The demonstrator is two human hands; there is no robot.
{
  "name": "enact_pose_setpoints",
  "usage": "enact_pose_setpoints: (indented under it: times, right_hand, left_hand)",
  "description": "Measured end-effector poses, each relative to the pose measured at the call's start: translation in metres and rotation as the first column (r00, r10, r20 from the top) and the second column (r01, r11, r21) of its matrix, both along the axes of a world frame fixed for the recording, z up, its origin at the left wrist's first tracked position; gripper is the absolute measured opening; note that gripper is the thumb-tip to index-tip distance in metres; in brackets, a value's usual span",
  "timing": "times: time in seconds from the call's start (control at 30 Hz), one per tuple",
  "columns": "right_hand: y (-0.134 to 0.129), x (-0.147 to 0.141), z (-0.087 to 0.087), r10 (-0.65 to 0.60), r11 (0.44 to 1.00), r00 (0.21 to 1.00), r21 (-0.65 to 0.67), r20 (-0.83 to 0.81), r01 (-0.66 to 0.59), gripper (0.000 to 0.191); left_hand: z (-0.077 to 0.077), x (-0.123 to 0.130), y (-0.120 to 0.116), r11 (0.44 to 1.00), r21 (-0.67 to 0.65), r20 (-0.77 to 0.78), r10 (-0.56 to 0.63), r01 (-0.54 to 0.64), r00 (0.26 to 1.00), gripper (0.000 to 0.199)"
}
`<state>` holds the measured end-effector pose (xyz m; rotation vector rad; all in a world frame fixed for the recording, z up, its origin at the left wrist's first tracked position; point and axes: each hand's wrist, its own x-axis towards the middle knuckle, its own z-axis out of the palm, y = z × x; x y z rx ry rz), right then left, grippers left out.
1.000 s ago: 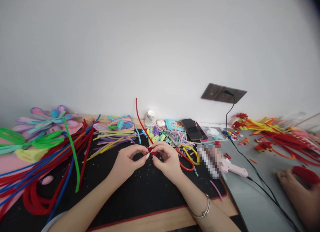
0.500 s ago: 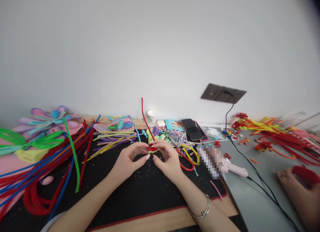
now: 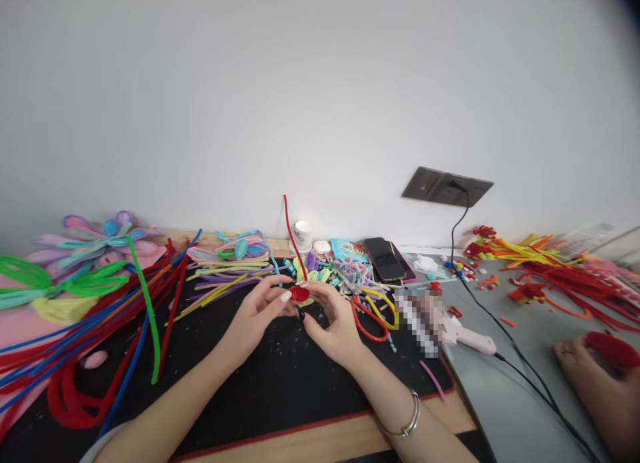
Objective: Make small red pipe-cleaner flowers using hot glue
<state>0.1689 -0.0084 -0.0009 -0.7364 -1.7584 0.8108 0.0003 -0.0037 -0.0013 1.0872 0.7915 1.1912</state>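
Note:
Between my two hands is a red pipe cleaner (image 3: pixel 299 294), its lower part wound into a flat disc and its long free end standing up towards the wall. My left hand (image 3: pixel 257 311) pinches the disc's left edge, thumb on the near face. From the other side my right hand (image 3: pixel 336 320) has its fingers closed round the right edge, with the thumb lower down. A little pale yellow shows under the disc, partly covered by fingers. Behind my hands lies a heap of short pastel pipe cleaner pieces (image 3: pixel 356 266). Red-handled scissors (image 3: pixel 370 323) rest close to my right hand.
Long red and blue pipe cleaners (image 3: pixel 135 310) cover the left of the black mat (image 3: pixel 280 396). A white cup (image 3: pixel 303 234) and phone (image 3: pixel 384 258) stand behind. At right are a corded pale pink tool (image 3: pixel 473 336) and a co-worker's hand (image 3: pixel 585 376) holding red material.
The red disc has tilted so that its flat face shows more. My left thumb has moved up onto it, and the upright end has shifted slightly right.

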Motion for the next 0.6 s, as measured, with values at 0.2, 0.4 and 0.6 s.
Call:
enact_pose_setpoints:
  times: [0.2, 0.4, 0.6]
  right_hand:
    - [-0.004, 0.002, 0.004, -0.028, 0.994, 0.984, 0.106, 0.173, 0.009, 0.051]
    - [-0.009, 0.001, 0.010, -0.014, 0.969, 0.959, 0.239, 0.282, -0.056, 0.059]
    - [-0.013, 0.000, 0.013, 0.000, 0.966, 0.968, 0.250, 0.252, -0.066, 0.058]
  left_hand:
    - [-0.001, -0.002, 0.000, 0.997, -0.070, 0.090, -0.020, 0.027, 0.996, 0.026]
    - [0.005, -0.003, -0.001, 0.994, -0.101, 0.162, -0.022, 0.039, 0.987, 0.023]
    - [0.007, -0.002, -0.001, 0.993, -0.117, 0.170, 0.006, 0.014, 0.985, 0.029]
